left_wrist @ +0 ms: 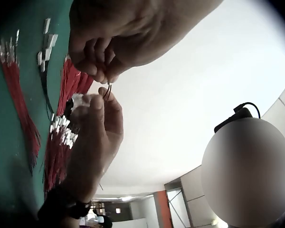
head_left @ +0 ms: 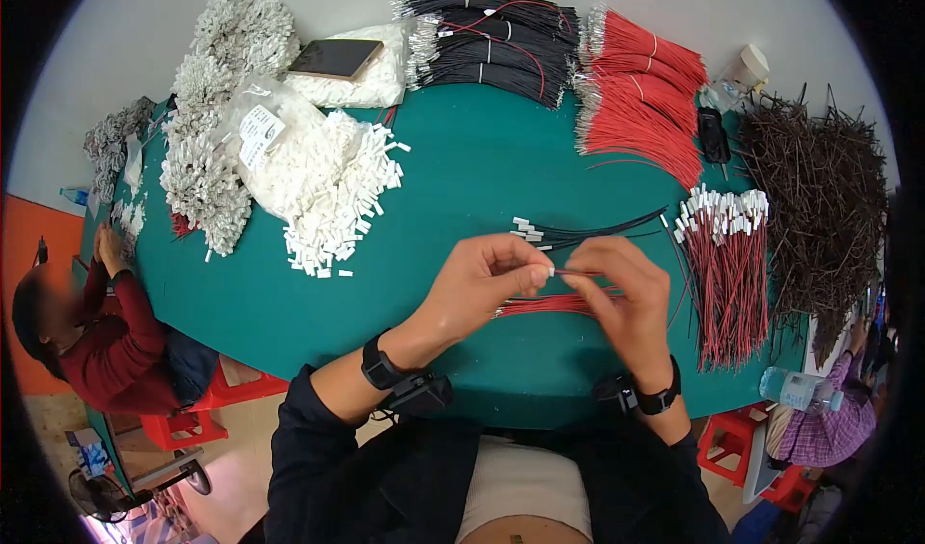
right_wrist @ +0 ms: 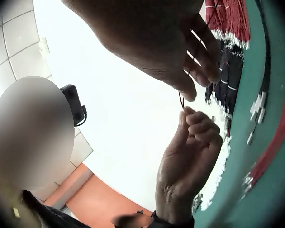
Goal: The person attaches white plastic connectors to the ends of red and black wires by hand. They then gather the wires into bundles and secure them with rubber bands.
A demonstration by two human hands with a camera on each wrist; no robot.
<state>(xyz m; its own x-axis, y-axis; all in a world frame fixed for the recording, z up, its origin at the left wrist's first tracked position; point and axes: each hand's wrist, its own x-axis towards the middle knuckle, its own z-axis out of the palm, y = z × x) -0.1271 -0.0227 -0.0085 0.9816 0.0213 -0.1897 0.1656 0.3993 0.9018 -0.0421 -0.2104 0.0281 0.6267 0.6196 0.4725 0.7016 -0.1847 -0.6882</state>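
Note:
Over the front of the table, my left hand (head_left: 472, 289) pinches a small white connector housing (head_left: 551, 271) between thumb and forefinger. Facing it, my right hand (head_left: 631, 293) pinches thin wires close behind the connector. Two dark strands of these wires (left_wrist: 109, 90) bridge the short gap between the fingertips in the left wrist view. A loose row of red wires (head_left: 549, 305) lies beneath the hands. Just beyond them are black wires (head_left: 602, 230) with white connectors on their left ends. The wires' far ends are hidden by my right hand.
Loose white connectors (head_left: 332, 192) spill from a plastic bag at left. Black wire bundles (head_left: 491, 48) and red ones (head_left: 641, 101) lie at the back. Red wires with white ends (head_left: 727, 293) and a dark wire heap (head_left: 814, 207) sit at right. Another person (head_left: 116, 342) sits at left.

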